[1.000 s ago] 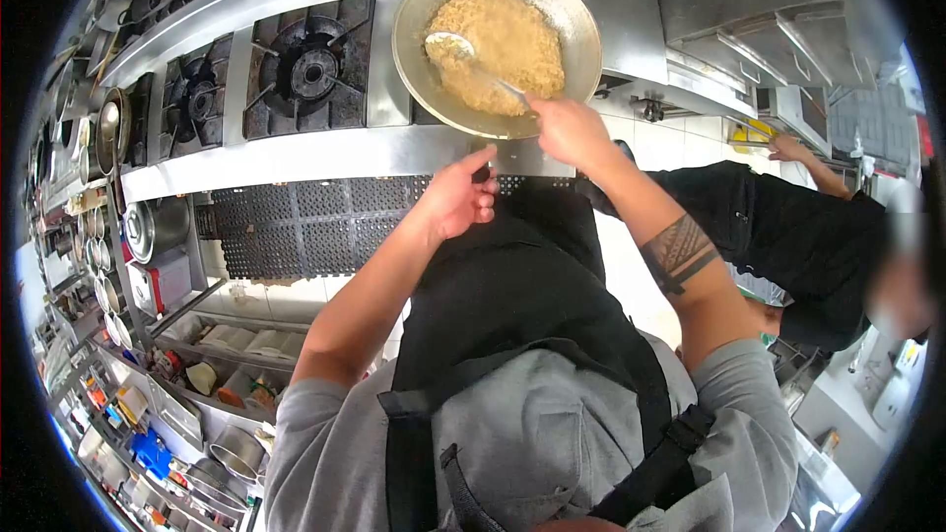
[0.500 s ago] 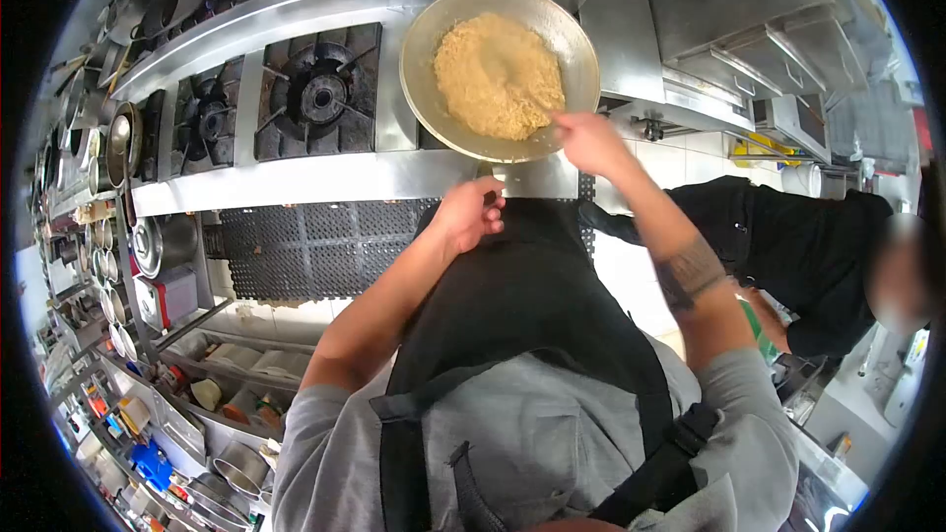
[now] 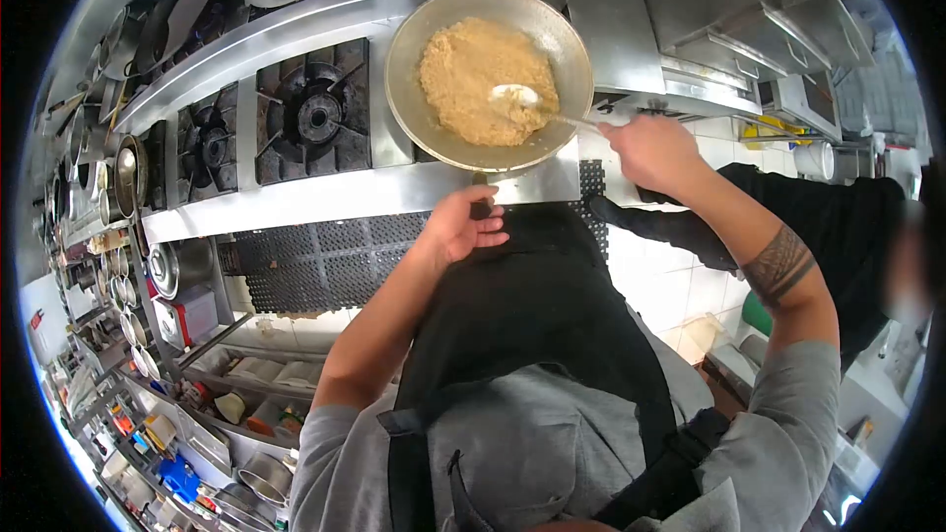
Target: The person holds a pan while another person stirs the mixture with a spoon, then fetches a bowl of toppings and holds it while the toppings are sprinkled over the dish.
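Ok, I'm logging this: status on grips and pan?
Right grip on spoon. Left grip loosely round handle. Food spread in pan. Nothing seen blocking the spoon.

Commercial kitchen, seemingly: gas burners (image 3: pixel 318 118)

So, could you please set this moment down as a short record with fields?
Left hand: loosely around the pan handle
Right hand: gripping the ladle
Ladle bowl: in the food
Food: pale brown, grainy-looking
Pan: on the stove, right of the bare burner
Co-worker: dark clothes, picture's right side
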A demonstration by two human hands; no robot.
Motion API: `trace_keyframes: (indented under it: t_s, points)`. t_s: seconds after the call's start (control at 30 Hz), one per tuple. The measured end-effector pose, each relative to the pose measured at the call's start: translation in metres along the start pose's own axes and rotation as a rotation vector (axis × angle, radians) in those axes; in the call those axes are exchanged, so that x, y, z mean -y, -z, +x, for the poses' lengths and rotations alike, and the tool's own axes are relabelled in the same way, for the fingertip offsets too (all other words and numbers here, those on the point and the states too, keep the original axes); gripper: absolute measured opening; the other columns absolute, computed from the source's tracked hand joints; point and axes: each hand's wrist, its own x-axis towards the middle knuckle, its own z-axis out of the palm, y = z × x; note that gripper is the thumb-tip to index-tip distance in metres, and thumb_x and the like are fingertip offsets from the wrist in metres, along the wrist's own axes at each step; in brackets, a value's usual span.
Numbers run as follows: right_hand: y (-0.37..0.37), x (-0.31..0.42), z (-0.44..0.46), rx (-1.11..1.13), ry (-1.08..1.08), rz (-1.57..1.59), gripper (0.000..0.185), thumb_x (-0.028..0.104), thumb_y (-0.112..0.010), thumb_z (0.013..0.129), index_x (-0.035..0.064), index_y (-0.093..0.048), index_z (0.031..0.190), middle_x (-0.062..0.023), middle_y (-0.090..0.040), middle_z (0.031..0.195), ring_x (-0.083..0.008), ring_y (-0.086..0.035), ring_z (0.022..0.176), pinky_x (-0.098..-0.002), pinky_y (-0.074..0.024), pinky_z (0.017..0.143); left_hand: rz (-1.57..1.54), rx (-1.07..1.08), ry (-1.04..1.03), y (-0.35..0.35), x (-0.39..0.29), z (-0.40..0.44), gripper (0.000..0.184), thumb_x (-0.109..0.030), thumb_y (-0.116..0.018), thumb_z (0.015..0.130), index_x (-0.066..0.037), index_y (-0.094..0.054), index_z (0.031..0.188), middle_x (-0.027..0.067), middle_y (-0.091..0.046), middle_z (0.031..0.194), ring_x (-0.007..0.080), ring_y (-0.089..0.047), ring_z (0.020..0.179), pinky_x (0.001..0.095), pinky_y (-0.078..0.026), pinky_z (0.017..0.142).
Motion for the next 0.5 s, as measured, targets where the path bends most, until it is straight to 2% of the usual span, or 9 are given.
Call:
trace_keyframes:
  t_s: [0.07, 0.13, 0.17, 0.23, 0.27, 0.33, 0.43, 0.5]
  points:
    - [0.010, 0.002, 0.011, -0.014, -0.017, -0.008, 0.048, 0.006, -0.059, 0.082, 0.0096, -0.063, 0.129, -0.0157, -0.071, 0.085, -0.0349, -0.072, 0.081, -0.0484, -0.0576, 0.068, -0.057, 0.043, 0.048, 0.003, -0.002, 0.008, 0.016, -0.018, -0.066, 0.094, -0.008, -0.054, 0.093, 0.0024, -0.054, 0.078, 0.0107, -0.044, 0.056, 0.0351, -0.053, 0.064]
    - [0.002, 0.000, 0.041, -0.276, 0.030, -0.004, 0.039, 0.007, -0.056, 0.086, 0.0087, -0.066, 0.124, -0.0164, -0.072, 0.088, -0.0342, -0.073, 0.085, -0.0488, -0.0580, 0.069, -0.101, 0.083, 0.097, 0.008, 0.001, 0.020, 0.014, -0.015, -0.064, 0.095, -0.008, -0.052, 0.095, 0.0030, -0.054, 0.078, 0.0099, -0.041, 0.055, 0.0328, -0.050, 0.063]
    - [0.001, 0.002, 0.061, -0.281, 0.028, -0.003, 0.039, 0.007, -0.056, 0.086, 0.0087, -0.066, 0.124, -0.0164, -0.072, 0.088, -0.0342, -0.073, 0.085, -0.0488, -0.0580, 0.069, -0.164, 0.115, 0.097, 0.014, 0.006, 0.027, 0.014, -0.013, -0.065, 0.093, -0.009, -0.052, 0.092, 0.0027, -0.054, 0.077, 0.0103, -0.040, 0.054, 0.0318, -0.047, 0.060]
    - [0.004, 0.002, 0.107, -0.197, -0.010, 0.045, 0.030, 0.009, -0.054, 0.089, 0.0065, -0.070, 0.115, -0.0170, -0.072, 0.093, -0.0351, -0.073, 0.089, -0.0487, -0.0588, 0.072, -0.295, 0.119, 0.051, 0.009, 0.008, 0.025, 0.013, -0.005, -0.064, 0.089, -0.010, -0.053, 0.086, 0.0020, -0.052, 0.073, 0.0108, -0.035, 0.052, 0.0288, -0.038, 0.056]
    - [0.002, -0.005, 0.121, -0.204, -0.008, 0.046, 0.030, 0.009, -0.054, 0.089, 0.0065, -0.070, 0.115, -0.0170, -0.072, 0.093, -0.0351, -0.073, 0.089, -0.0487, -0.0588, 0.072, -0.293, 0.116, 0.045, 0.007, 0.012, 0.028, 0.013, -0.005, -0.064, 0.089, -0.010, -0.053, 0.086, 0.0020, -0.052, 0.073, 0.0108, -0.035, 0.052, 0.0288, -0.038, 0.056]
    - [-0.006, -0.015, 0.135, -0.158, -0.070, 0.068, 0.024, 0.011, -0.057, 0.090, 0.0049, -0.072, 0.106, -0.0176, -0.073, 0.098, -0.0366, -0.073, 0.093, -0.0485, -0.0595, 0.076, -0.517, 0.162, 0.002, 0.011, 0.023, 0.036, 0.014, -0.001, -0.063, 0.086, -0.009, -0.051, 0.083, 0.0020, -0.049, 0.072, 0.0114, -0.034, 0.052, 0.0283, -0.037, 0.055]
    - [-0.017, -0.036, 0.115, -0.163, -0.033, 0.042, 0.021, 0.010, -0.059, 0.088, 0.0042, -0.073, 0.103, -0.0192, -0.073, 0.101, -0.0387, -0.073, 0.094, -0.0483, -0.0599, 0.078, -0.624, 0.115, 0.018, 0.006, 0.026, 0.036, 0.014, 0.001, -0.061, 0.084, -0.008, -0.050, 0.082, 0.0029, -0.048, 0.070, 0.0120, -0.033, 0.052, 0.0281, -0.035, 0.054]
    - [-0.033, -0.035, 0.088, -0.079, -0.067, 0.035, 0.027, 0.010, -0.053, 0.094, 0.0044, -0.064, 0.117, -0.0211, -0.071, 0.093, -0.0407, -0.070, 0.096, -0.0522, -0.0566, 0.082, -0.654, 0.104, 0.000, 0.003, 0.028, 0.039, 0.014, 0.000, -0.061, 0.084, -0.008, -0.050, 0.081, 0.0033, -0.048, 0.070, 0.0122, -0.033, 0.052, 0.0278, -0.034, 0.054]
